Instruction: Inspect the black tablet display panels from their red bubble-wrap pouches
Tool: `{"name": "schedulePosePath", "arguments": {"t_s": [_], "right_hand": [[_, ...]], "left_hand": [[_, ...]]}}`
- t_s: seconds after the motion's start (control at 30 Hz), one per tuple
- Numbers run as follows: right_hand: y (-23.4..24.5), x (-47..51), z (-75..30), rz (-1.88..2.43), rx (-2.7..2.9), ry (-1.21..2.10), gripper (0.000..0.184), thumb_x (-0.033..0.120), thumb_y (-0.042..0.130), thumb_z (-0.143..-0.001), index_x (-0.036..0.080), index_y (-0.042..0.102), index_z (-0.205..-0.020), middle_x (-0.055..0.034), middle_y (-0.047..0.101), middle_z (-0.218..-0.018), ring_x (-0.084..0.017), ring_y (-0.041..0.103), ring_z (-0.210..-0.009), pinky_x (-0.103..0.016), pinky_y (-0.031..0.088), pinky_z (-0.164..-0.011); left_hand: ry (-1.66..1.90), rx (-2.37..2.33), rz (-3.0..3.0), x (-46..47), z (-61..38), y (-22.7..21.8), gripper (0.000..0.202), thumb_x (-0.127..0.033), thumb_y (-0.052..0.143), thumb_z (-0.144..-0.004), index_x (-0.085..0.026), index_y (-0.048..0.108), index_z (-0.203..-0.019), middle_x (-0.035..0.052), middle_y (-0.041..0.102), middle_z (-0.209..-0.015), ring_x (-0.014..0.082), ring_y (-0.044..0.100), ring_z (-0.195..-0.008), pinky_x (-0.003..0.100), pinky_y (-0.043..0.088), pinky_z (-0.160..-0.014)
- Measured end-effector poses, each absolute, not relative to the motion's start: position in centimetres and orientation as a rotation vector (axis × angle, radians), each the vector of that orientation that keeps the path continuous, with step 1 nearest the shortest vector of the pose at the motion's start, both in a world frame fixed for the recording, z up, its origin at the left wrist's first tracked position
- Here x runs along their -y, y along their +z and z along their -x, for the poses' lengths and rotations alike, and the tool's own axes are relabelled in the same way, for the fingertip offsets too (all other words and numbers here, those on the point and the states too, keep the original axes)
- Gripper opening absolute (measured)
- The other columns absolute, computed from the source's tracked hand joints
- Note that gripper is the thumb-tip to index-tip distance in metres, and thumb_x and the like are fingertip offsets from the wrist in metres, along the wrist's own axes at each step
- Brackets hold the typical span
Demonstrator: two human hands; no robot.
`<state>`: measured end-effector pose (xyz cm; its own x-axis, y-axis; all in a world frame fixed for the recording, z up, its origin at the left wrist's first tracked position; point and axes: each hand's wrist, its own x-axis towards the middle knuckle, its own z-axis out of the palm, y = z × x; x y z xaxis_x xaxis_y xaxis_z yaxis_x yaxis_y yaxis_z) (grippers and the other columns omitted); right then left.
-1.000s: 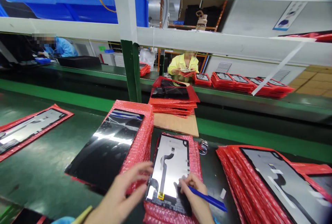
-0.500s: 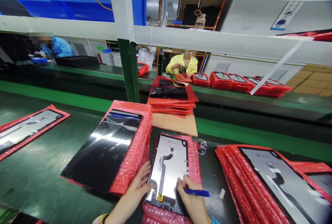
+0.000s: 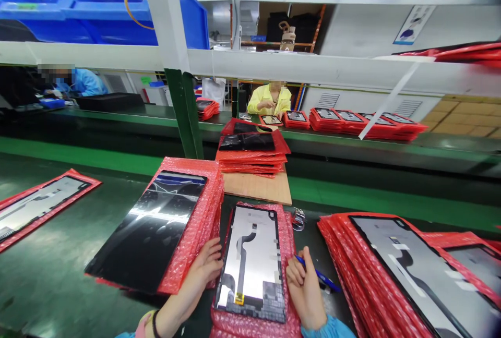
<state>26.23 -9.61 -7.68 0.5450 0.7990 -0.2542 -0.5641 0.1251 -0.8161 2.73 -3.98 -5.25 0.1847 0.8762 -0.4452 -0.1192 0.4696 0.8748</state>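
A tablet screen panel (image 3: 252, 262) lies back-up on a small stack of red bubble wrap sleeves (image 3: 290, 239) right in front of me. My left hand (image 3: 205, 267) rests against the panel's left edge, fingers curled on the bubble wrap. My right hand (image 3: 303, 288) sits at the panel's right edge, fingers closed round a blue pen (image 3: 319, 277) that points away to the right.
A black glossy panel (image 3: 151, 228) tops a red stack to the left. Another stack with panels (image 3: 407, 270) lies right, one panel (image 3: 37, 202) far left. A wooden board (image 3: 258, 186) carries more stacks. A person in yellow (image 3: 270, 99) works across the green belt.
My right hand has lifted the pen off the panel's lower part and moved to its right edge. My left hand has slid down along the left edge.
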Motion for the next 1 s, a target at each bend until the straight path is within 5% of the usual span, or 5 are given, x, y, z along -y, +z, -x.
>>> {"name": "schedulePosePath", "arguments": {"t_s": [0.17, 0.33, 0.57, 0.83, 1.0], "right_hand": [[-7.7, 9.7, -25.8, 0.919, 0.122, 1.094, 0.063, 0.058, 0.081, -0.063, 0.025, 0.027, -0.058, 0.0150, 0.018, -0.048, -0.005, 0.012, -0.039, -0.017, 0.024, -0.034], [-8.3, 9.6, -26.0, 0.860, 0.078, 1.131, 0.063, 0.054, 0.083, -0.063, 0.024, 0.027, -0.057, 0.0146, 0.021, -0.048, -0.003, 0.016, -0.038, -0.016, 0.024, -0.034], [-8.4, 9.7, -25.9, 0.867, 0.139, 1.100, 0.055, 0.054, 0.079, -0.070, 0.023, 0.035, -0.059, 0.0130, 0.026, -0.050, -0.004, 0.021, -0.038, -0.016, 0.026, -0.035], [-6.9, 10.2, -27.2, 0.999, 0.260, 0.907, 0.040, 0.045, 0.088, -0.061, 0.018, 0.061, -0.071, 0.0118, 0.037, -0.049, -0.002, 0.030, -0.042, -0.013, 0.026, -0.039], [-4.7, 10.1, -29.9, 1.099, 0.331, 0.755, 0.042, 0.048, 0.087, -0.061, 0.017, 0.073, -0.087, 0.0056, 0.059, -0.052, -0.004, 0.044, -0.043, -0.015, 0.032, -0.040]], "left_hand": [[0.850, -1.154, -0.762, 4.1, -3.4, -4.4, 0.063, -0.032, 0.072, -0.063, -0.021, 0.052, -0.122, 0.0165, 0.048, -0.135, 0.0275, 0.057, -0.110, 0.034, 0.050, -0.076], [0.799, -1.052, -0.780, 3.4, -5.4, -2.8, 0.058, -0.032, 0.076, -0.066, -0.017, 0.056, -0.119, 0.0126, 0.065, -0.111, 0.0249, 0.066, -0.092, 0.031, 0.051, -0.065], [0.757, -0.956, -0.832, 1.8, -9.1, -2.9, 0.044, -0.026, 0.080, -0.059, -0.012, 0.066, -0.099, 0.0104, 0.076, -0.084, 0.0273, 0.073, -0.076, 0.036, 0.055, -0.071], [0.987, -0.995, -1.028, 1.7, -8.9, -1.6, 0.047, -0.024, 0.074, -0.069, -0.013, 0.061, -0.113, 0.0132, 0.071, -0.118, 0.0308, 0.066, -0.110, 0.041, 0.050, -0.094], [1.135, -0.911, -1.209, 2.3, -9.0, 1.8, 0.040, -0.028, 0.069, -0.080, -0.017, 0.061, -0.117, 0.0076, 0.069, -0.124, 0.0245, 0.063, -0.116, 0.034, 0.045, -0.102]]}}
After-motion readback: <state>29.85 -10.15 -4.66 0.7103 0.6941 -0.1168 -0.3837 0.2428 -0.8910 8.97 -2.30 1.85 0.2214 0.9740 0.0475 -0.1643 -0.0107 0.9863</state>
